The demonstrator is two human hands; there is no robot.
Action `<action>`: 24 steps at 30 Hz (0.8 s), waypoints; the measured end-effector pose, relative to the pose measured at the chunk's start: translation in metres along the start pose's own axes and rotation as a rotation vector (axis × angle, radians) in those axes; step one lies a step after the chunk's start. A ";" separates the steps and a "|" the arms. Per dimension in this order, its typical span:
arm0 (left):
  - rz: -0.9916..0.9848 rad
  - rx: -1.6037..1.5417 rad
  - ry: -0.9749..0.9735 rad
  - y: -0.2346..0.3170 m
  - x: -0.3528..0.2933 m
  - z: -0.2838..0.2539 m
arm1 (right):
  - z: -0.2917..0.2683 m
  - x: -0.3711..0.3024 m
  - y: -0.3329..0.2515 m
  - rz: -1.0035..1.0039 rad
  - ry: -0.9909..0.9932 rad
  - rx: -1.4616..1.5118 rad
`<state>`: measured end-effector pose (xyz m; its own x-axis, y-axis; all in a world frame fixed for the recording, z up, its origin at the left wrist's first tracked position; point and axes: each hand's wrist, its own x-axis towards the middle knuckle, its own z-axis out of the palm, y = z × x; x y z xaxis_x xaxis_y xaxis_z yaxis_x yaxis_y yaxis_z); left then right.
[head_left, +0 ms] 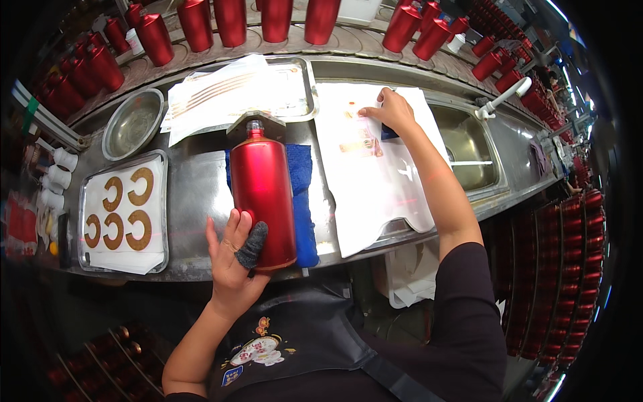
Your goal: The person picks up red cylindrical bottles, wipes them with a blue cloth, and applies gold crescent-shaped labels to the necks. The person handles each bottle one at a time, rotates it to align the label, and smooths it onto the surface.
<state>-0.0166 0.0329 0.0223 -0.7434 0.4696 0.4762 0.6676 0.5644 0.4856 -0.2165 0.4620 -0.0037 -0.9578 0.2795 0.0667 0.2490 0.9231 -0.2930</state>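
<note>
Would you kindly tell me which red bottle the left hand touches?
The red bottle in the middle, over the blue cloth: the left hand is at its lower end, apart from the other bottles.

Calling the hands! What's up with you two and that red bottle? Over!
Left hand: against red bottle, near its base. Right hand: at white sheet's far end. Nothing visible blocking either.

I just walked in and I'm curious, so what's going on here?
A person works at a metal bench. The left hand has its fingers against a red bottle over a blue cloth. The right hand is at a white sheet, near small orange-brown printed pieces. Brown C-shaped pieces sit in a tray to the left; more red bottles stand behind the bench.
</note>
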 end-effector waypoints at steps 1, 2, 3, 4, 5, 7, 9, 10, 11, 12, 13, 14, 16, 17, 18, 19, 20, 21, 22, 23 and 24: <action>-0.003 -0.004 0.005 0.000 0.000 0.000 | 0.003 0.011 -0.003 -0.023 0.024 0.035; -0.005 -0.001 0.003 0.000 -0.001 0.000 | 0.003 0.017 -0.004 -0.068 0.026 0.094; -0.009 0.003 -0.001 0.000 -0.001 0.000 | 0.004 0.024 -0.007 -0.060 0.042 0.102; -0.035 0.001 -0.003 0.000 -0.002 0.000 | 0.004 0.026 -0.008 -0.124 0.027 0.088; -0.044 -0.028 -0.008 0.000 -0.002 0.000 | 0.005 0.029 -0.010 -0.110 -0.005 0.048; -0.078 -0.097 0.015 -0.001 -0.003 0.001 | 0.006 0.034 -0.012 -0.137 -0.102 -0.006; -0.076 -0.086 0.005 -0.001 -0.003 0.000 | 0.009 0.042 -0.011 -0.189 -0.117 -0.061; -0.071 -0.081 0.004 0.000 -0.003 0.000 | 0.010 0.050 -0.010 -0.177 -0.159 -0.011; -0.075 -0.078 -0.011 -0.001 -0.003 0.000 | 0.014 0.057 -0.007 -0.187 -0.121 -0.008; -0.066 -0.080 -0.012 -0.001 -0.003 0.000 | 0.016 0.067 -0.004 -0.195 -0.168 0.015; -0.061 -0.077 -0.013 -0.001 -0.003 -0.001 | 0.019 0.076 0.000 -0.201 -0.179 0.037; -0.057 -0.073 -0.002 -0.001 -0.003 -0.001 | 0.022 0.084 0.006 -0.192 -0.151 0.103; -0.060 -0.090 -0.005 -0.002 -0.003 -0.001 | 0.029 0.095 0.017 -0.142 -0.202 0.225; -0.062 -0.099 0.001 -0.002 -0.002 -0.001 | 0.030 0.099 0.021 -0.114 -0.210 0.268; -0.045 -0.093 -0.001 -0.002 -0.002 -0.001 | 0.033 0.099 0.024 -0.098 -0.198 0.382; -0.026 -0.083 0.000 -0.003 -0.001 -0.001 | 0.033 0.098 0.025 -0.087 -0.155 0.445; -0.021 -0.072 -0.006 -0.003 -0.001 -0.002 | 0.034 0.093 0.025 -0.070 -0.126 0.498; -0.014 -0.058 -0.002 -0.003 -0.001 -0.003 | 0.033 0.087 0.023 -0.057 -0.109 0.557; -0.015 -0.046 -0.005 -0.003 0.000 -0.003 | 0.030 0.077 0.019 -0.121 -0.006 0.491; -0.015 -0.031 0.006 -0.003 -0.001 -0.004 | 0.026 0.066 0.013 -0.217 0.106 0.432; -0.088 -0.055 0.048 -0.002 -0.001 -0.003 | 0.019 0.054 0.007 -0.273 0.164 0.429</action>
<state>-0.0169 0.0294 0.0235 -0.7971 0.3866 0.4637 0.6023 0.5631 0.5659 -0.2693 0.4781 -0.0205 -0.9361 0.1132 0.3331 -0.1204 0.7866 -0.6056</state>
